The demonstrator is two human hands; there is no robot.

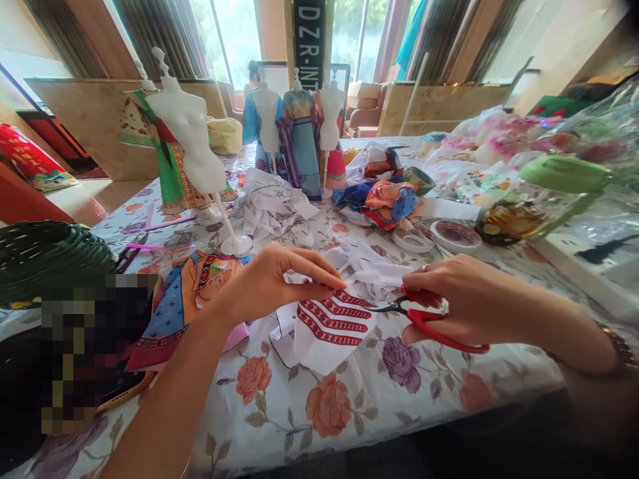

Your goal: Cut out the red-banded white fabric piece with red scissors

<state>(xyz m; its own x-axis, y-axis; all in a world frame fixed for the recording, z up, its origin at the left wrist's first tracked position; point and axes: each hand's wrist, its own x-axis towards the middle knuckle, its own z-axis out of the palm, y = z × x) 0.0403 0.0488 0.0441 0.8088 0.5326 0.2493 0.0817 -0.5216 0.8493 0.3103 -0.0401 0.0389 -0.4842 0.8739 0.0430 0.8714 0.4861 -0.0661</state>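
My left hand (pixel 272 279) pinches the top edge of a white paper piece (pixel 327 329) printed with red patterned stripes, holding it just above the table. My right hand (pixel 462 299) grips red-handled scissors (pixel 424 318), whose dark blades touch the right edge of that paper. Both hands hover over a floral tablecloth (pixel 319 406) near the table's front edge. Under my left wrist lies a colourful printed paper garment (pixel 184 299) in orange and blue.
A bare white mini mannequin (pixel 192 143) on a stand leans at left; three more dressed or bare ones (pixel 299 133) stand behind. Paper scraps (pixel 274 203), coloured cloth (pixel 384 199), tape rolls (pixel 454 234), a green woven basket (pixel 44 256) and bagged goods (pixel 549 173) crowd the table.
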